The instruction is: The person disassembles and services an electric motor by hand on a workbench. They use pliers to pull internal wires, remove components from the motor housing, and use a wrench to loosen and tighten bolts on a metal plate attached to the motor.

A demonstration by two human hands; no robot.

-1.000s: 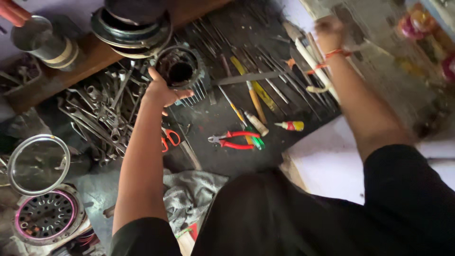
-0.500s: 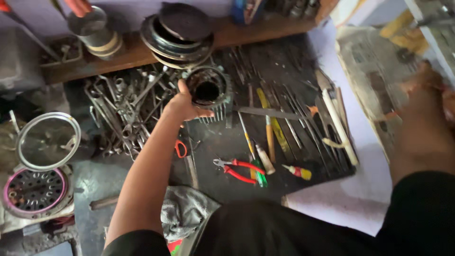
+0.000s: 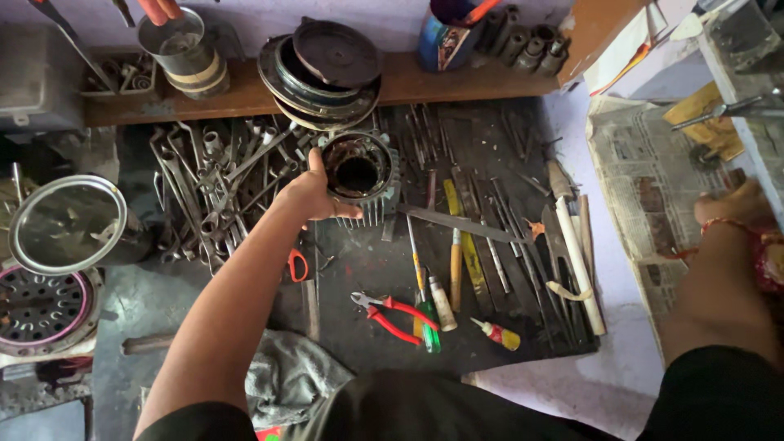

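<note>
Looks like you're at the grab stage here: your left hand (image 3: 314,196) is on the finned metal cylinder (image 3: 359,175) just above the middle of the frame, thumb hooked up against its left rim and fingers curled under the lower fins, so that grip is closed around it but the cylinder looks to me like it's sitting on the dark tabletop (image 3: 367,261) and not lifted. It's parked right below the stack of round black covers (image 3: 322,69) leaning on the wooden shelf (image 3: 457,82), with the pile of wrenches (image 3: 220,180) just to its left and a long flat file (image 3: 465,222) touching or nearly touching its lower right side. If you're lifting it, I'd say you need a firmer wrap, since the fins don't give much to hold and the thing looks heavy; pull it straight toward you so you don't drag the file along. Your right hand (image 3: 735,208) is way over at the right edge, resting on the newspaper (image 3: 645,163), well apart from the cylinder. Can't tell how open that one is or if it's got anything, the fingers are mostly hidden. The red-handled pliers (image 3: 392,314) sit lower centre, untouched.
</note>
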